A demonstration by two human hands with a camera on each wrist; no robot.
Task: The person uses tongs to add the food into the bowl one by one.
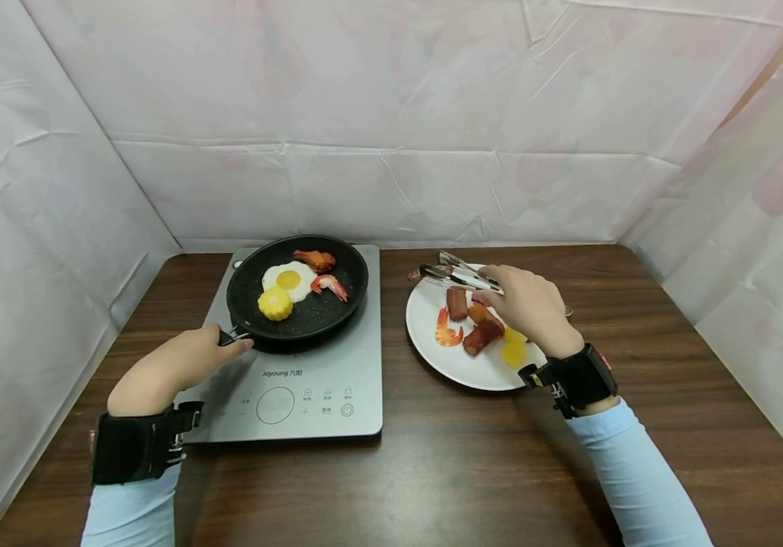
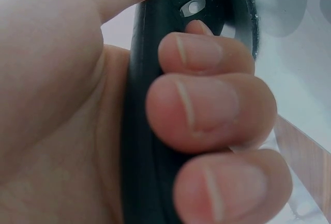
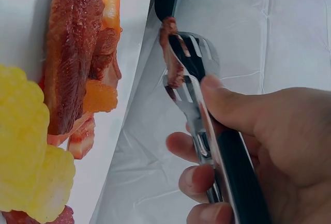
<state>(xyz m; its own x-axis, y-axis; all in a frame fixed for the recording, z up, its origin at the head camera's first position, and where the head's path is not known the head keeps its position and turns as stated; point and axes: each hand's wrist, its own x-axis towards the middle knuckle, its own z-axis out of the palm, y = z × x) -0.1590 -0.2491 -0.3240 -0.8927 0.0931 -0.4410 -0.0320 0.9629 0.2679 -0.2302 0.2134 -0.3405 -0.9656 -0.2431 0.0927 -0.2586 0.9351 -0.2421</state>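
- Wooden table (image 1: 432,471): dark surface bearing all the equipment, enclosed by pale sheeting on three sides.
- Induction cooktop (image 1: 309,395): grey unit at the left of the table, control panel facing the person, so the buttons stay within reach.
- Frying pan (image 1: 336,304): black, seated on the cooktop's rear zone. It contains a fried egg (image 1: 288,279), a corn piece (image 1: 275,304), a shrimp (image 1: 329,285) and a chicken wing (image 1: 314,260).
- White plate (image 1: 459,365): just beside the cooktop on its right, near enough for short transfers. It carries sausage pieces (image 1: 480,338), another shrimp and yellow items.
- Left hand (image 1: 172,368): fingers (image 2: 207,105) curled firmly round the pan handle (image 2: 142,131), thumb over the top; the grip appears intended to steady the pan.
- Right hand (image 1: 531,308): closed round the metal tongs (image 1: 456,273), thumb pressing the upper arm and fingers curled beneath, holding them above the plate's far edge.
- Tongs tips: the right wrist view shows them pinched on a small reddish-brown meat piece (image 3: 170,53), lifted clear of the plate.
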